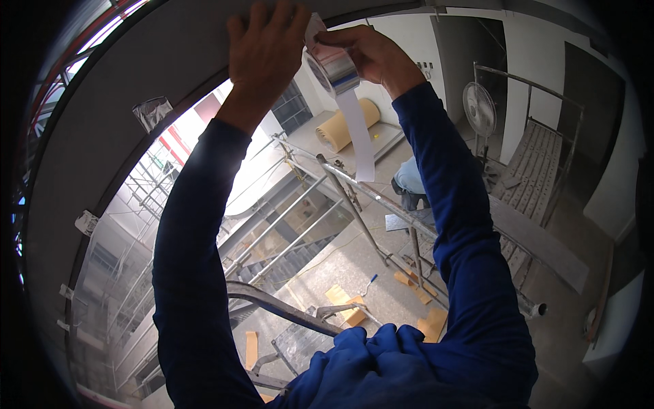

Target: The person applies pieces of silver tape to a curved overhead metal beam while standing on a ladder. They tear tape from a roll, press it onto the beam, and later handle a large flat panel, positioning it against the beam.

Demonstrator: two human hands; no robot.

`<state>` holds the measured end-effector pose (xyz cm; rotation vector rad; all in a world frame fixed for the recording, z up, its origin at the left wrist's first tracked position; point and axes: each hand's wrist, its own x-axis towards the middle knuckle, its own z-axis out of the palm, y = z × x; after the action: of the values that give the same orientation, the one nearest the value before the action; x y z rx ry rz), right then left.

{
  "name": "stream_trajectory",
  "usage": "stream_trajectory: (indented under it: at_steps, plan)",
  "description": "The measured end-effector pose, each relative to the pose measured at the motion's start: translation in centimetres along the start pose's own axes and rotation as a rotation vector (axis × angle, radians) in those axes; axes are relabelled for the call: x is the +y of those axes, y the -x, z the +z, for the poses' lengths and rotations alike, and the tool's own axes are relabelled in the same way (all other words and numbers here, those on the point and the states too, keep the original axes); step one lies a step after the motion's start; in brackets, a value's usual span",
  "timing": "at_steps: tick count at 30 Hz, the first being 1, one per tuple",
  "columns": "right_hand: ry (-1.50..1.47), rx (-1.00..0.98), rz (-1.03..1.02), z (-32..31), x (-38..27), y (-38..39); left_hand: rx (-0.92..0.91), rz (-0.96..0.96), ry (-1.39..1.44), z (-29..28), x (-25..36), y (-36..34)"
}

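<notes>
My left hand (266, 54) is raised to the dark overhead edge (170, 48), fingers slightly bent and apart on it; its thumb is hidden. Just right of it, my right hand (371, 54) grips a shiny roll of silver tape (330, 68), thumb over its top. A pale strip (354, 136) hangs from the roll toward the railing below. Small silvery pieces (151, 112) are stuck along the dark edge at the left.
Metal scaffold rails (368, 194) cross below me. A stooping person (407, 178), a standing fan (478, 109), a perforated walkway (524, 184), a yellow roll (347, 126) and orange sheets (354, 313) are lower down. Clear sheeting (102, 286) hangs at the left.
</notes>
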<state>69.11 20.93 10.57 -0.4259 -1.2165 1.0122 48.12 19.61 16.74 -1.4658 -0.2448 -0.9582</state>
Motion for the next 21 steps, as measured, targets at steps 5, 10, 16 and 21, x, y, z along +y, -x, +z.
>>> stream_trajectory:
  at_steps: [5, 10, 16, 21]
  plan:
    - [0.011, 0.077, -0.02, -0.1, 0.6, -0.1, -0.048, 0.003, -0.036, 0.1, 0.1, -0.1]
    - [-0.008, 0.011, -0.028, 0.2, 0.6, 0.1, 0.055, 0.004, 0.078, -0.5, 0.2, -0.5]
    - [0.027, -0.011, -0.048, 0.3, 0.9, 0.3, 0.032, 0.012, 0.087, -1.0, 0.2, -0.8]
    - [0.021, 0.005, -0.062, 0.1, 1.5, -0.6, 0.041, 0.029, 0.114, -1.1, 0.0, -0.9]
